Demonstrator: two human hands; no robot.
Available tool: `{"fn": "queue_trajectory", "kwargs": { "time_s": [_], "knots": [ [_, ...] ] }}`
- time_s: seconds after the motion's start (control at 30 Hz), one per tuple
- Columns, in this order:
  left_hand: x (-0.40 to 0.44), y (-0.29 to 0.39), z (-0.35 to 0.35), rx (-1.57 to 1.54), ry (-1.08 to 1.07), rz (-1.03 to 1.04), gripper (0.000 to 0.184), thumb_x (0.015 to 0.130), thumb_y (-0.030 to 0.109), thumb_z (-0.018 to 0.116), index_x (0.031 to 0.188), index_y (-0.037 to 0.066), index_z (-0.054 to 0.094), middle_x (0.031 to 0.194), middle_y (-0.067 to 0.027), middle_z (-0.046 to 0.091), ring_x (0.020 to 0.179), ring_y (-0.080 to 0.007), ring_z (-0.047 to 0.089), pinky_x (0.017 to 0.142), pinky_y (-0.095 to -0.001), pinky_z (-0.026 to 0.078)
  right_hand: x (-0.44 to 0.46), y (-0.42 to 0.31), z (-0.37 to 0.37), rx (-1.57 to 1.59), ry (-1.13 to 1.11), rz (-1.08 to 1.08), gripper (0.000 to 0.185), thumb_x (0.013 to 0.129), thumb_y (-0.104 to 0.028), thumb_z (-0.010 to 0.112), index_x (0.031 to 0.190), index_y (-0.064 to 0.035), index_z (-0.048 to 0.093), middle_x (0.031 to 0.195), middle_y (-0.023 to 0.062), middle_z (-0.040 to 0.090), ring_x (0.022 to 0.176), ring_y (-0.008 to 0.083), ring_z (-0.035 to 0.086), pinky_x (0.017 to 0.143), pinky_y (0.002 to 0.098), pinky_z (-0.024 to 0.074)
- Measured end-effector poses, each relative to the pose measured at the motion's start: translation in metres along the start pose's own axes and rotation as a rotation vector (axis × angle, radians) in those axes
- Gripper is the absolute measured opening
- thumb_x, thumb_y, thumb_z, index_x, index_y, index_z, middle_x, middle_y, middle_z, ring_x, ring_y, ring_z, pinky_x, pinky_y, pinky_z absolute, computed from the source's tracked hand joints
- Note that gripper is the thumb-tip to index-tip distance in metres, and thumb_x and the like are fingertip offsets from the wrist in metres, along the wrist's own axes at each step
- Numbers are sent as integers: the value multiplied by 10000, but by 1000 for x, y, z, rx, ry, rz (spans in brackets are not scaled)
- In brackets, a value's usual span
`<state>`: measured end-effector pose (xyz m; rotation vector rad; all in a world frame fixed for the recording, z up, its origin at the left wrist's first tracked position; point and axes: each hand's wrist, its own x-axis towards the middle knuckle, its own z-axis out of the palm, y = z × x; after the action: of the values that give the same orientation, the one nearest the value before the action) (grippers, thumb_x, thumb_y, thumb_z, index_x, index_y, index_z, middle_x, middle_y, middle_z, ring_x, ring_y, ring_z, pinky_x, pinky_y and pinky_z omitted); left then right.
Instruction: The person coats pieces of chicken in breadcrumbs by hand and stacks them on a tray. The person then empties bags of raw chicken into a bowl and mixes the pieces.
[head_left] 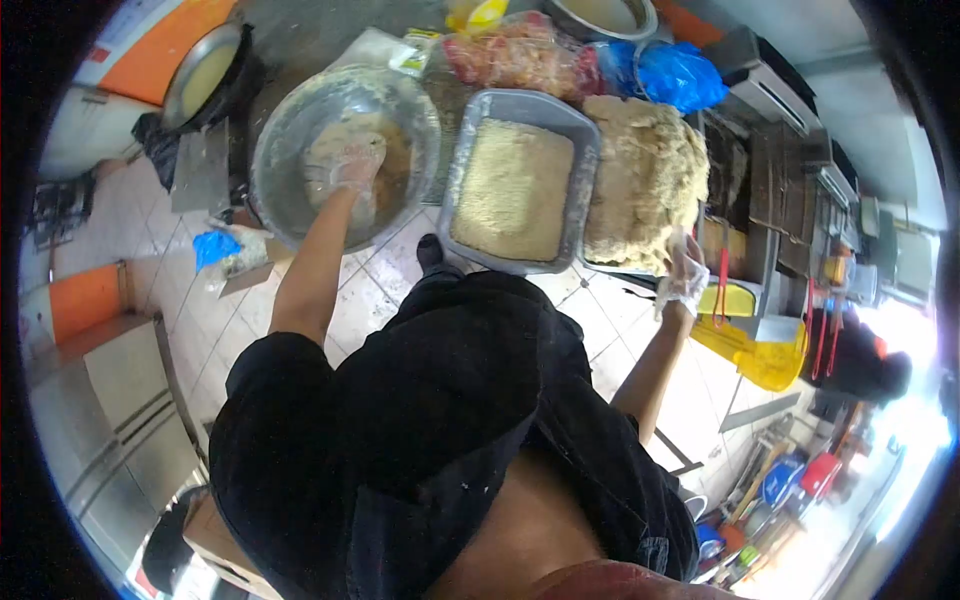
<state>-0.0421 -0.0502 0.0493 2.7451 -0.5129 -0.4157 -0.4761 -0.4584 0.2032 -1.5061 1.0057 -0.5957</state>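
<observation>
My left hand (360, 163), in a clear plastic glove, reaches down into a large metal bowl (268, 165) that holds a pale, wet mixture (325, 150). Its fingers are blurred against the mixture, so their grip is unclear. In the middle stands a grey plastic tub (590, 165) filled with pale yellow crumbs (513, 190). To the right of the tub, a heap of crumb-coated pieces (645, 180) covers a tray (610, 268). My right hand (686, 268), also gloved, rests at the heap's near right corner with its fingers stretched out; nothing shows in it.
Behind the tub lie a clear bag of reddish pieces (520, 55), a blue plastic bag (682, 75) and another metal bowl (605, 15). A dark pan (205, 75) stands at the far left. Yellow plastic pieces (770, 355) are at the right, above the tiled floor (620, 375).
</observation>
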Motion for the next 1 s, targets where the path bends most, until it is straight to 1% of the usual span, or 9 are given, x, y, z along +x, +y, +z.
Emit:
{"fn": "queue_trajectory", "kwargs": {
  "time_s": [0.23, 0.27, 0.47, 0.63, 0.73, 0.83, 0.9, 0.93, 1.0],
  "knots": [
    [34, -15, 79, 43, -105, -136, 470, 919, 317, 531, 1336, 105, 487, 1393, -135, 464, 1282, -315, 414, 1079, -388, 311, 10, -1, -2, 36, 34, -98, 424, 868, -195, 677, 1198, 46, 562, 1111, 115, 624, 1008, 180, 591, 861, 297, 488],
    [39, -24, 79, 25, -128, -162, 472, 917, 318, 535, 1337, 108, 486, 1395, -127, 465, 1285, -311, 412, 1081, -385, 310, 16, 10, -9, 50, -25, -103, 602, 844, -303, 709, 1288, 40, 490, 1199, 128, 588, 1035, 210, 607, 860, 339, 508],
    [9, 11, 15, 271, -255, -164, 454, 919, 267, 516, 1343, 109, 481, 1369, -103, 499, 1266, -276, 447, 1058, -383, 353, 19, 14, -27, 146, -58, -127, 567, 855, -300, 696, 1274, 32, 508, 1161, 104, 613, 1009, 197, 618, 849, 316, 508],
    [14, -62, 13, 302, -86, 5, 451, 917, 258, 514, 1342, 112, 483, 1356, -112, 509, 1254, -273, 463, 1052, -383, 365, 35, 41, -67, 173, -21, -123, 517, 854, -245, 687, 1246, 47, 517, 1125, 131, 614, 1014, 200, 602, 874, 329, 494],
    [18, -119, 12, 581, 51, 247, 449, 916, 253, 513, 1342, 115, 484, 1348, -117, 514, 1247, -272, 472, 1048, -383, 373, 39, 22, -64, 56, 22, 116, 501, 861, -259, 677, 1277, -25, 522, 1178, 123, 598, 1025, 244, 613, 884, 328, 484],
    [23, -150, -1, 908, 181, 428, 448, 915, 250, 512, 1342, 116, 485, 1343, -121, 518, 1242, -271, 478, 1046, -383, 378, 41, 24, -65, 259, 64, 90, 504, 813, -283, 740, 1231, -56, 571, 1115, 77, 632, 962, 190, 616, 860, 311, 479],
    [35, -136, -10, -403, 58, 504, 443, 916, 227, 506, 1345, 120, 483, 1357, -104, 505, 1251, -273, 465, 1068, -387, 360, 45, 24, -70, 281, 37, 67, 500, 812, -278, 740, 1225, -52, 573, 1108, 76, 635, 951, 187, 619, 847, 307, 484],
    [40, -126, -18, -408, 55, 523, 443, 916, 227, 506, 1345, 120, 483, 1357, -104, 505, 1251, -273, 465, 1068, -387, 360, 48, 24, -75, 303, 13, 47, 495, 812, -274, 741, 1220, -48, 576, 1101, 75, 639, 940, 185, 622, 833, 303, 489],
    [37, -107, -48, -15, 203, 460, 395, 920, 176, 503, 1300, 69, 512, 1325, -130, 525, 1219, -279, 490, 1059, -395, 374, 66, 28, -87, 277, 29, 137, 479, 835, -231, 710, 1238, -26, 550, 1066, 82, 645, 909, 173, 625, 779, 308, 530]
  ]
}}
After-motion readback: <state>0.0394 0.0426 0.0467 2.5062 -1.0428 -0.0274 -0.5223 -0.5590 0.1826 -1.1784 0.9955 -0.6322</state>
